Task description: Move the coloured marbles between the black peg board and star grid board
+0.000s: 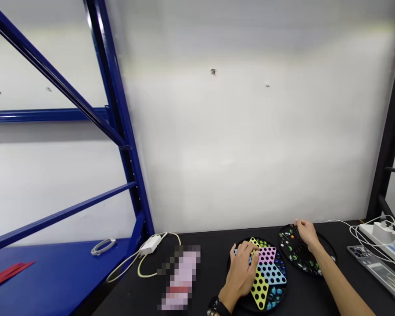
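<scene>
Lying with its fingers spread apart, the left hand [240, 274] is placed on a star-shaped Chinese checkers board [270, 273], which is set toward the right of the black worktop [303, 298], with loose marbles [276, 295] held in its round black base. No clamp on anything is shown by those fingers. Just beyond, near the back edge, the right hand [307, 235] is bunched at the rim of a round black marble tray [299, 256]; whether that rim is gripped cannot be told. Marbles could be spilled if either piece is tilted by hand pressure, and could be sent rolling toward the white power strip [383, 232] and cables [357, 228] at the far right corner.
</scene>
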